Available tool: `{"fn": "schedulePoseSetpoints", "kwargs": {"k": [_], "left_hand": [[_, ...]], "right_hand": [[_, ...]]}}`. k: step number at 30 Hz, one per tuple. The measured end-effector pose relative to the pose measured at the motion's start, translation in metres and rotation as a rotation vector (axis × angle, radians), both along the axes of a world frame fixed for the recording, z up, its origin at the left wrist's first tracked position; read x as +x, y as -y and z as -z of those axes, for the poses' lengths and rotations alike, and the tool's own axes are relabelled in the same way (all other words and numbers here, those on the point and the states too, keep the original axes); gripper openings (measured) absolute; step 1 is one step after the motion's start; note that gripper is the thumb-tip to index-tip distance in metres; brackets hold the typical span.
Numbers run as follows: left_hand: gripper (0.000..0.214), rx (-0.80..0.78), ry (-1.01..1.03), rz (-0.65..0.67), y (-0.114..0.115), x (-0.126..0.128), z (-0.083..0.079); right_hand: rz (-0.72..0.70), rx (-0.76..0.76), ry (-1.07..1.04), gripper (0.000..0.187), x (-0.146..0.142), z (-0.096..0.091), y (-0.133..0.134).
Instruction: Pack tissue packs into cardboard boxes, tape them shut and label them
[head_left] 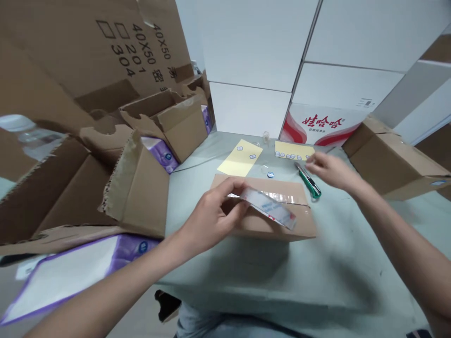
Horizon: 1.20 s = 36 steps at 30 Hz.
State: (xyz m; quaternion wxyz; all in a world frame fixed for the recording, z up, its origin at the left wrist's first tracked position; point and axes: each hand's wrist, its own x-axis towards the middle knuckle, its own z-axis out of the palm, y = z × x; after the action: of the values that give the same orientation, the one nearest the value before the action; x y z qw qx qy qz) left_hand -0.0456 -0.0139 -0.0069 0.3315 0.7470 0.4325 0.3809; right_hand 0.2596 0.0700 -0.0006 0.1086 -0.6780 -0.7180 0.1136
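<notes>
White packet (271,209) runs left-right, free end pointing right and slightly nearer; left hand (211,213) is clamped on its left end, over the box (257,226).

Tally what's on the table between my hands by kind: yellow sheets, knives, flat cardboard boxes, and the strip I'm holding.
Yellow sheets: 2
Green knife: 1
Flat cardboard box: 1
Shiny strip, pinched in the left hand: 1
Total: 5

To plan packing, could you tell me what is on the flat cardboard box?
The left hand holds a whitish packet over the box, above its taped top; what is inside is covered.
</notes>
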Motion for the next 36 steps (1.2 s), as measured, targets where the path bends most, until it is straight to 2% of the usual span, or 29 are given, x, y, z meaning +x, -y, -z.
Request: {"fn": "schedulePoseSetpoints", "kwargs": {"k": [2,5,6,8,11,16,20,23,25,32,36], "left_hand": [[0.022,0.016,0.015,0.0,0.002,0.0,0.0],[0.023,0.066,0.022,0.033,0.003,0.002,-0.003],[0.022,0.07,0.024,0.044,0.003,0.003,-0.004],[0.023,0.053,0.026,0.049,0.002,0.005,-0.006],[0.028,0.028,0.029,0.041,0.003,0.007,-0.008],[0.025,0.119,0.046,0.001,0.0,0.01,-0.005],[0.026,0.115,0.084,-0.011,-0.003,0.01,-0.002],[0.028,0.084,0.091,0.007,-0.003,0.009,-0.003],[0.027,0.069,0.095,0.0,-0.004,0.009,-0.003],[0.023,0.114,0.113,0.022,-0.007,0.011,0.001],[0.023,0.143,0.155,0.01,-0.006,0.014,0.002]], "right_hand": [[0.075,-0.052,0.065,0.018,0.028,0.041,-0.015],[0.16,-0.068,0.104,0.026,0.049,0.09,-0.025],[0.171,-0.065,0.101,0.027,0.052,0.1,-0.026],[0.163,-0.057,0.071,0.026,0.055,0.107,-0.027],[0.083,-0.022,-0.021,0.026,0.061,0.092,-0.021],[-0.176,0.148,-0.181,0.043,0.055,0.038,-0.001],[-0.432,0.265,-0.219,0.037,0.022,0.009,0.003],[-0.707,0.28,-0.163,0.034,-0.006,-0.002,0.0],[-0.815,0.259,-0.126,0.033,-0.019,-0.008,-0.002],[-0.893,0.226,-0.055,0.033,-0.031,-0.025,-0.013],[-0.898,0.228,-0.022,0.033,-0.032,-0.026,-0.015]]}}
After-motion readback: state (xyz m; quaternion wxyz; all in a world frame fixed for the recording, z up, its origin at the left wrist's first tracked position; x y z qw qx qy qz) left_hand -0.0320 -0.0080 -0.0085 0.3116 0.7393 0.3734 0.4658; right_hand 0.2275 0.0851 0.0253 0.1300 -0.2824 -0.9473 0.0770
